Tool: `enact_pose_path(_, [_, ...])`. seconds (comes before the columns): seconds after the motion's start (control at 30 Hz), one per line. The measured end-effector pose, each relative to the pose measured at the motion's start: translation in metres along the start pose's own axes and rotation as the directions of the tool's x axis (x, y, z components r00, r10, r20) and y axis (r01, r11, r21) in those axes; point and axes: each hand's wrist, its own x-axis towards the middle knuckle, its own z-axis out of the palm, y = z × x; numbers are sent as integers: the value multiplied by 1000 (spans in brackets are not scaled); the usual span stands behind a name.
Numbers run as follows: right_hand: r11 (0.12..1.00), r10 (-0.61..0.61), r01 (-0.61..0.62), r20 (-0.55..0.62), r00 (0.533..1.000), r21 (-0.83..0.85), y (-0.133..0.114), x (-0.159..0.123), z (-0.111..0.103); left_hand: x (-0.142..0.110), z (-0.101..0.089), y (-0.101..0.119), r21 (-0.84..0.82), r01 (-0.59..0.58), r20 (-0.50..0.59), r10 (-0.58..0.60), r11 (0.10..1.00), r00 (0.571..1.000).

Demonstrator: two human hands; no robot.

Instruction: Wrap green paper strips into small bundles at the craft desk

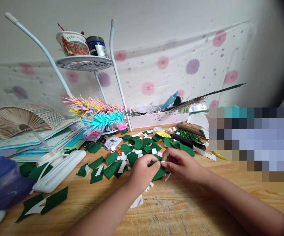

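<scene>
Over the middle of the table, my left hand (144, 168) and my right hand (181, 164) meet with thumbs and forefingers pinched. A small white piece (163, 162) shows at the tips of my right thumb and finger, close to my left thumb. Whatever my left fingertips hold is hidden. Just beneath both hands is a dark green paper piece (159, 174); whether it is held or lies on the table, I cannot tell. Many green cut pieces (111, 170) and white strips (122, 166) lie scattered around and beyond my hands.
A long white box (159, 120) with tools and dark wires stands at the back. Left of it are a wire stand (118, 78) and colourful fuzzy stems (104, 120). A white glue gun (58, 172) and purple object (8, 182) sit left. Black-handled scissors (187, 141) lie beyond my right hand.
</scene>
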Motion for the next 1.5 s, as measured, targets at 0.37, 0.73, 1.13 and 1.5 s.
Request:
enact_pose_path(0.37, [991,-9,3,-45,999,-137,-6,-2,0,-4,2,2,44,-75,-6,75,996,997])
enact_pose_path(0.73, [995,-58,62,44,997,-75,-3,-4,-4,-10,-1,16,4,-88,136,86,996,987])
enact_pose_path(1.13, [943,-171,181,60,983,-278,-7,-4,-8,-11,-4,16,68,-165,151,153,984,977])
enact_pose_path(1.5, [944,-272,245,-102,957,-219,-15,-5,-8,-5,-6,11,44,-273,-15,274,961,962])
